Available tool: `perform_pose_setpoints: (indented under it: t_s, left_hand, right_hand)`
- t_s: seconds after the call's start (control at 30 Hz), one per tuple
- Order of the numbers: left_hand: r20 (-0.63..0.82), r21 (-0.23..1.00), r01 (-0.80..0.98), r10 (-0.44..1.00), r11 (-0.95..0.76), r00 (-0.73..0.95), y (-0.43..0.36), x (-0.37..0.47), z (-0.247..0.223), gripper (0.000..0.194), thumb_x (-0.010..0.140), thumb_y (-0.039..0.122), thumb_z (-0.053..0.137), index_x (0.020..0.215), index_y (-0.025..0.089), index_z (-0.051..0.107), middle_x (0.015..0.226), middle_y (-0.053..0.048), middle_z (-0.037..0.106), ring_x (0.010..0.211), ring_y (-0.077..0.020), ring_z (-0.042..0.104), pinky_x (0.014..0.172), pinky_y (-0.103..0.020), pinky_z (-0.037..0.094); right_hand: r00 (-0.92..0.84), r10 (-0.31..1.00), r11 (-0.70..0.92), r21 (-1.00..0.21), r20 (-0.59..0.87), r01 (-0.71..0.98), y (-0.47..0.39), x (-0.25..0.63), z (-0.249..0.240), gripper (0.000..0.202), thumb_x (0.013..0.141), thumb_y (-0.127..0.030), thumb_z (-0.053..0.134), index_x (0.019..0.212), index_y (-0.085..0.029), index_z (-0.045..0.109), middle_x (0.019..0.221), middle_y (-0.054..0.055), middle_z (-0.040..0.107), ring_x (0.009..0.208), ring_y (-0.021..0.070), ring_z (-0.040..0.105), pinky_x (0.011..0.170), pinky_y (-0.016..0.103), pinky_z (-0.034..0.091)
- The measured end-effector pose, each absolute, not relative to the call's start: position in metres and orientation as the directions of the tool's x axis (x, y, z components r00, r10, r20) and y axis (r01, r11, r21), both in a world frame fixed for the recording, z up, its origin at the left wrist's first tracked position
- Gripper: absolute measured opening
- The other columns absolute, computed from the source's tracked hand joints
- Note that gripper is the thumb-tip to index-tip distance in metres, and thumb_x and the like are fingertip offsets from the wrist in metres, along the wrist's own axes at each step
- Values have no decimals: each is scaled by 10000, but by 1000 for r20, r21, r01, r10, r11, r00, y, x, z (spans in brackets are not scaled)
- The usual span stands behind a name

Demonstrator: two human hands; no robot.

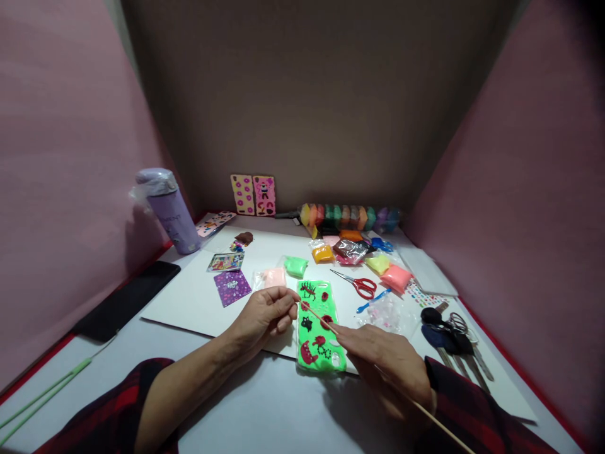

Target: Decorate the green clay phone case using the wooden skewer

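Observation:
A phone case (316,333) covered in bright green clay lies below my hands, with dark red and black figures and a chain of black dots on it. My right hand (390,362) is closed around a thin wooden stick (317,315), whose back end runs out under the wrist to the lower right. Above the case's left edge, the fingers of my left hand (269,312) pinch at the front tip of the stick. Whether any small piece sits on that tip cannot be made out.
Red-handled scissors (363,287), a blue modelling tool (373,301) and clay packets (352,251) lie beyond the case. Keys (454,334) are at right. A purple card (232,288), a lilac bottle (172,214) and a black phone (127,301) are at left.

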State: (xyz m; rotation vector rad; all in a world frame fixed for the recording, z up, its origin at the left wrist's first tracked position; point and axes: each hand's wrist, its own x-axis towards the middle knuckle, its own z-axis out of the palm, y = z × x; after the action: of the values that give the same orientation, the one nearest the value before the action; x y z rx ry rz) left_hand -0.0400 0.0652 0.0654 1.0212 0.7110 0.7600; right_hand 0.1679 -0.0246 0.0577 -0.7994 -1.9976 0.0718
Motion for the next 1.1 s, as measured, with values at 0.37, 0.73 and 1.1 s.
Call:
perform_pose_setpoints:
  t_s: [0.37,0.73,1.1]
  left_hand:
    - [-165,923,-210,825,322,540,64,-41,64,282,779,351,668,949,128,631,632,12,548,426,-18,389,385,-151,194]
    - [-133,908,-269,830,321,541,64,-39,66,295,753,339,696,921,128,576,641,1,595,398,-23,404,360,-143,210]
    - [-139,891,-291,821,348,554,65,-39,63,257,780,318,673,907,98,638,649,-4,571,397,-5,394,368,-143,202]
  right_hand:
    - [-369,554,788,-326,747,523,-22,171,54,352,883,-105,465,1213,-193,552,1088,103,690,967,150,669,733,238,558]
    - [-326,574,782,-384,751,491,-25,169,53,392,865,-98,478,1227,-228,550,1071,86,699,941,161,679,722,253,566]
    - [-396,555,803,-347,731,485,-25,171,60,370,896,-157,453,1254,-216,521,1088,86,692,963,154,672,720,236,564]
